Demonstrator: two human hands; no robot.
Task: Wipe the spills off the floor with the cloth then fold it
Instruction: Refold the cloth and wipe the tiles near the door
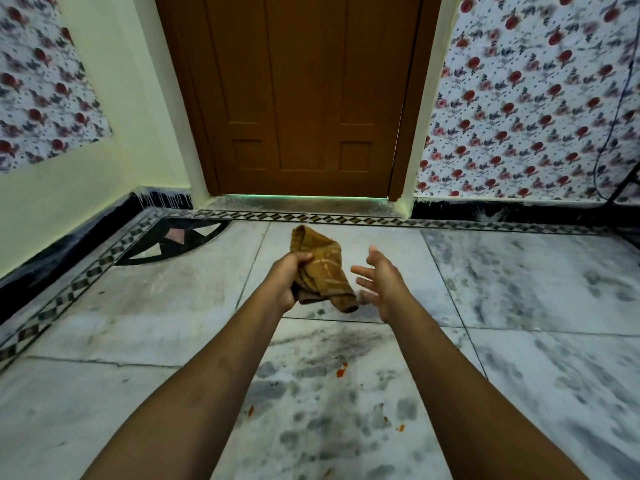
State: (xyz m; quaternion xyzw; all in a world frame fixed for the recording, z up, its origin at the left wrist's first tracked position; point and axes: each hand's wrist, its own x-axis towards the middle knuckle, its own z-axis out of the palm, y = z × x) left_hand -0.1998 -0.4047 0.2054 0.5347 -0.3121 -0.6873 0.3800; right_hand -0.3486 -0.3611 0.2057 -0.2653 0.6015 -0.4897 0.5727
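Item: cloth (323, 271). Brown-orange towelling, bunched, held in the air above the floor (519, 289). Its long axis is seen running diagonally: one end is raised up and away beyond the left hand, the other end hangs down toward the right hand, stopping just short of it. A paler woven band is visible across the middle.

Left hand (285, 278): clenched around the cloth's middle, fingers wrapped over the fabric, arm extended forward.

Right hand (382, 282): released, fingers spread, palm turned toward the cloth; it is held just beside the hanging end, and contact cannot be told.

Spills (341, 370): small orange-red spots, noted on the pale marbled floor well nearer the body than the hands, between and beneath the two forearms; a further spot (401, 427) lies near the right forearm, another (250, 411) near the left.

Surroundings: a brown wooden door (301, 98), closed, is seen beyond the hands; floral wallpaper (526, 98) is noted to either side.
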